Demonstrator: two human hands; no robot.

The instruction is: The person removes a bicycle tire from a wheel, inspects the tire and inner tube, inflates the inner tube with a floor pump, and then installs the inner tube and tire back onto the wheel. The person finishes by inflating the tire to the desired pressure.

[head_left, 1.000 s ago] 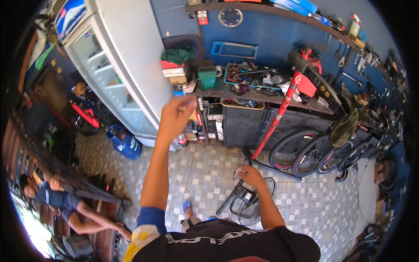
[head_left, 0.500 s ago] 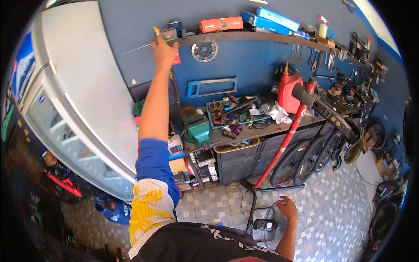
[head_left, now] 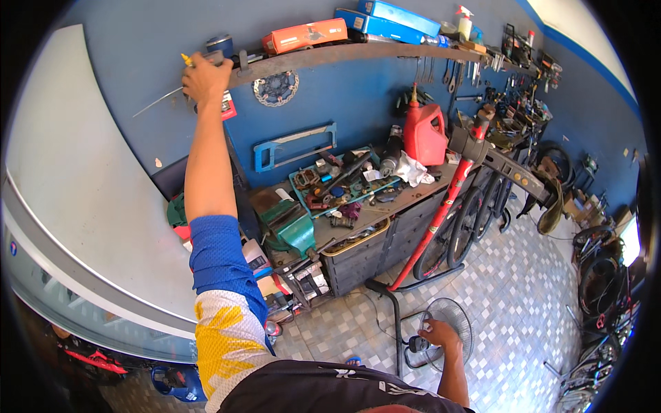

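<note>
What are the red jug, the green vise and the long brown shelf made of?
Red jug: looks like plastic, smooth and softly shiny, with a moulded handle.
Green vise: probably painted metal; its green coat is glossy.
Brown shelf near the left hand: maybe wood, dull and dark, but rusty metal is possible.

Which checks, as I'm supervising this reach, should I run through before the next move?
1. Left grip at the shelf's left end: ok.
2. Left grip securely on an item: cannot tell; the fingers hide it.
3. Right grip apart from the fan: cannot tell; they overlap in view.
4. Orange box resting on the shelf: ok.
5. Red jug upright on the workbench: ok.
6. Workbench tidy: not ok; loose parts crowd it.
</note>
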